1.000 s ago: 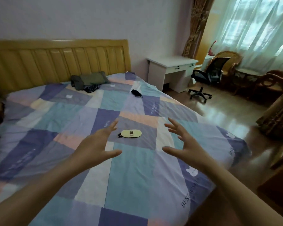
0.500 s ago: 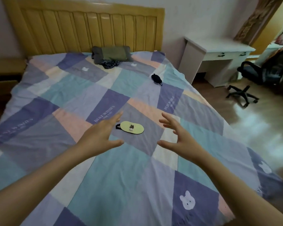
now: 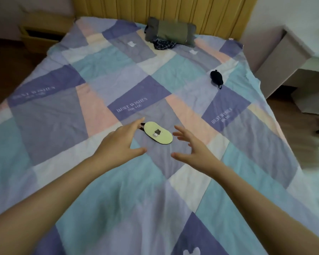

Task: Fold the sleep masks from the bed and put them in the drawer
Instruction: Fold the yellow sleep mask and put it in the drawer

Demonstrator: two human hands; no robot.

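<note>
A pale yellow sleep mask (image 3: 157, 135) with a small grey and white figure on it lies flat in the middle of the patchwork bed cover (image 3: 81, 115). Its black strap shows at its left end. My left hand (image 3: 121, 142) hovers just left of it, fingers spread, fingertips near the strap. My right hand (image 3: 193, 146) hovers just right of it, fingers apart, holding nothing. A black sleep mask (image 3: 216, 78) lies crumpled farther back on the right side of the bed. A wooden nightstand (image 3: 41, 34) with an open slot stands at the far left.
A grey-green pillow (image 3: 170, 32) and a dark checked cloth (image 3: 164, 44) lie at the yellow headboard (image 3: 155, 8). A white desk (image 3: 291, 57) stands right of the bed. Dark wooden floor shows on both sides.
The view has tilted down and closer to the bed. Both hands have moved forward and closed in on the yellow mask from either side.
</note>
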